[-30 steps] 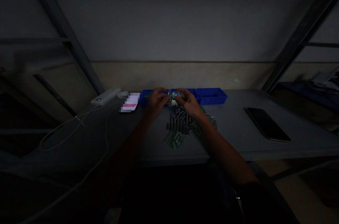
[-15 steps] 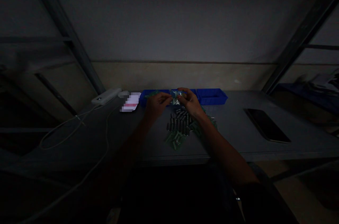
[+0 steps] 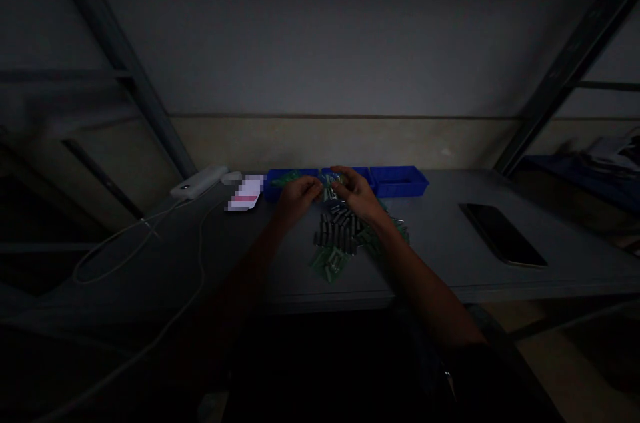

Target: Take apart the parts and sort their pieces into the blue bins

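Between my two hands is a small clear plastic bag (image 3: 329, 187) with shiny bits in it, held up in front of the blue bins. My right hand (image 3: 356, 195) grips its right side between thumb and fingers. At its left edge, my left hand (image 3: 299, 198) pinches with thumb and forefinger. Below them on the table lies a pile of short metal cylinders (image 3: 337, 235). A green-tinted bag (image 3: 330, 264) with several small pieces inside rests at the near side of the pile. More green bags (image 3: 373, 241) lie partly under my right forearm.
Blue bins stand in a row at the back; the right bin (image 3: 399, 183) shows fully, and the left bin (image 3: 273, 184) holds green bags. A phone (image 3: 503, 234) lies to the right. On the left are a white power bank (image 3: 200, 182), a lit blurred screen (image 3: 246, 193) and a white cable (image 3: 203, 243).
The bag has tilted and dipped slightly between my hands. My left hand has shifted a little to the right, closing its fingers at the bag's edge.
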The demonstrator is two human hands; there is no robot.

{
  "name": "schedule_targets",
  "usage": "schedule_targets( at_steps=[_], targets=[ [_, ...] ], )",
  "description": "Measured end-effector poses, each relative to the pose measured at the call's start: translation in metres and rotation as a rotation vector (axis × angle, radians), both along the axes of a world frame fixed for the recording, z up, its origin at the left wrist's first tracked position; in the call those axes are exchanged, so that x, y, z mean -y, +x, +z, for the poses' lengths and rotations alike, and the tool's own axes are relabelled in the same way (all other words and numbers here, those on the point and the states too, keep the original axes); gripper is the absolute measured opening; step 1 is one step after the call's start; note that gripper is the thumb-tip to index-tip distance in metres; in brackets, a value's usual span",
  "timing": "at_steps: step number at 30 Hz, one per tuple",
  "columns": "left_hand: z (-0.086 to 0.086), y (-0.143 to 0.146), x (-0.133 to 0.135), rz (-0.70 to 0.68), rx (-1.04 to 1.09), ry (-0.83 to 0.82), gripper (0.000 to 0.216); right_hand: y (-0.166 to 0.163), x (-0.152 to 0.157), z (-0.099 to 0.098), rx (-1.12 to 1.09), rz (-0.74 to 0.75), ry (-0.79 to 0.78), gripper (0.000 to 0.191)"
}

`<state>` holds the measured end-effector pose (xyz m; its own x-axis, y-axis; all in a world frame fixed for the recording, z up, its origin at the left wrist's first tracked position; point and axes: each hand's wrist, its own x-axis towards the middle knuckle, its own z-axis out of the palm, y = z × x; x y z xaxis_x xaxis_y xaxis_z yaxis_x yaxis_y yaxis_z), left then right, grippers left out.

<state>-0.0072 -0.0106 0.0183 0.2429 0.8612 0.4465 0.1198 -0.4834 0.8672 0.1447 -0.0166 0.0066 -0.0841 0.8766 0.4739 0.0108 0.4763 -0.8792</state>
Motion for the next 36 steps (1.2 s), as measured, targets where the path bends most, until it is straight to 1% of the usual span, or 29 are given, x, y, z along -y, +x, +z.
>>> schedule_targets(
  at_steps=[4,8,13,17,20,24,31,34,36],
  targets=[
    [-0.005,0.000,-0.004,-0.027,0.054,-0.082,0.019,0.002,-0.001,-0.001,0.037,-0.011,0.006,0.040],
    [-0.007,-0.001,-0.009,-0.064,0.122,-0.143,0.020,0.002,-0.001,-0.002,0.019,0.011,-0.012,0.042],
    [-0.005,-0.004,-0.009,-0.065,0.161,-0.154,0.024,0.000,0.001,0.001,-0.023,0.016,-0.048,0.041],
    [-0.006,-0.005,-0.010,-0.089,0.154,-0.156,0.026,0.000,0.002,0.002,-0.047,0.030,-0.061,0.041],
    [-0.007,-0.005,-0.010,-0.075,0.152,-0.147,0.026,-0.001,0.002,0.002,-0.053,0.034,-0.064,0.042],
    [-0.004,-0.005,-0.007,-0.054,0.094,-0.108,0.024,0.000,0.000,0.000,-0.045,0.026,-0.060,0.044],
    [0.003,-0.004,0.001,0.025,-0.025,-0.061,0.019,0.000,-0.001,-0.001,-0.030,0.007,-0.064,0.046],
    [0.005,-0.005,0.001,0.055,-0.109,-0.028,0.016,-0.002,-0.002,0.000,-0.041,0.017,-0.082,0.047],
    [0.006,-0.007,0.000,0.086,-0.171,0.001,0.018,-0.002,-0.003,0.000,-0.062,0.009,-0.090,0.045]
  ],
)
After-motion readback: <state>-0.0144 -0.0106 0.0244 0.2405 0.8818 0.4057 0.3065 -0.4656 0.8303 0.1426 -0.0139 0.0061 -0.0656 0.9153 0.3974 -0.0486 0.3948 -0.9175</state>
